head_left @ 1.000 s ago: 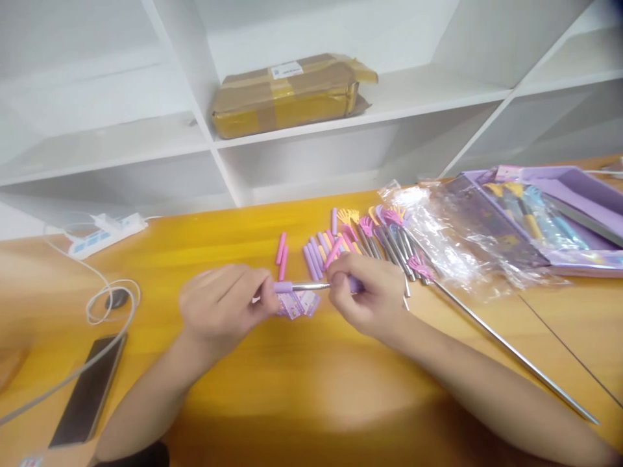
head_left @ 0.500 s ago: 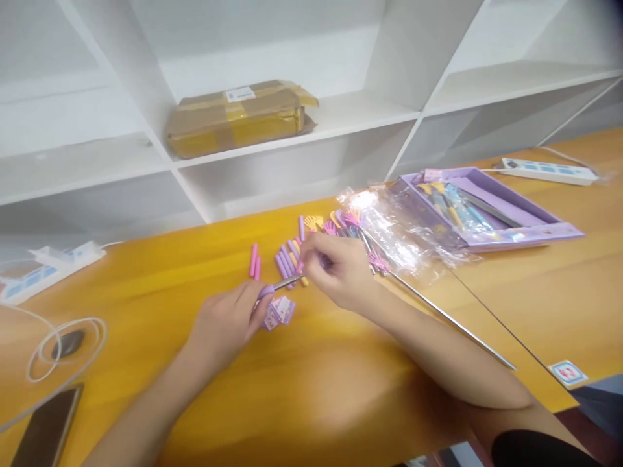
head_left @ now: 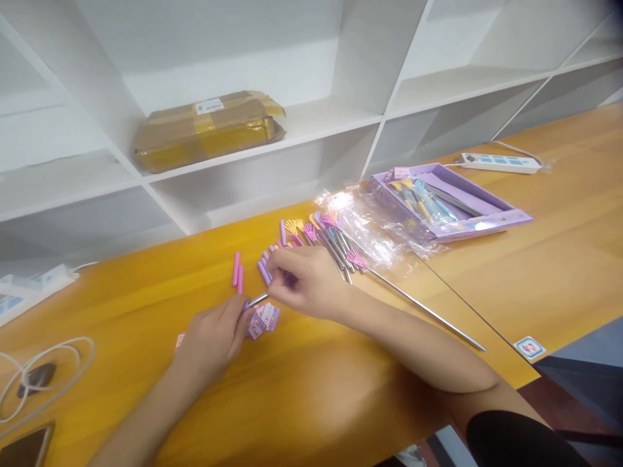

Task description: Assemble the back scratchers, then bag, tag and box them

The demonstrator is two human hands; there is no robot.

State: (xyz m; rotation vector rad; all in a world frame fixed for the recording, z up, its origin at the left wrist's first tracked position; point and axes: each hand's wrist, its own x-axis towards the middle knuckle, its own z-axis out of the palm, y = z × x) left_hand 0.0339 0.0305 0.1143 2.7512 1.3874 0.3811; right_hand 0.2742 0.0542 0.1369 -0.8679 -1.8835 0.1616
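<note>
Between the curled fingers of the left hand [head_left: 211, 332] and the right hand [head_left: 307, 282], a slim, shiny silver metal rod [head_left: 257, 300] is bridging the short gap, slanting upward to the right. Both sets of fingers are gripping it, bent narrowly around it; a purple patch [head_left: 291, 279] is showing inside the right hand's curl, too shaded to make out fully. Beside the left fingertips, small purple-and-white printed cards [head_left: 266, 320] are lying overlapped on the glossy yellow-brown wooden table [head_left: 292, 402]. Beyond the left fingers, two slender pink tubes [head_left: 236, 269] are lying side by side. Just past the right fingers, lilac cylindrical tubes [head_left: 264, 272] are bunching together, partly hidden by the hand. Behind the right knuckles, silver metal sticks with pink and yellow hand-shaped heads [head_left: 335, 245] are lying in a row. Rightward of the right fingers, one long silver stick with a pink hand-shaped head [head_left: 422, 305] is stretching past the forearm [head_left: 413, 344]. Farther beyond, crinkled clear plastic wrapping [head_left: 363, 224] is lying beside an open purple box [head_left: 481, 226].
</note>
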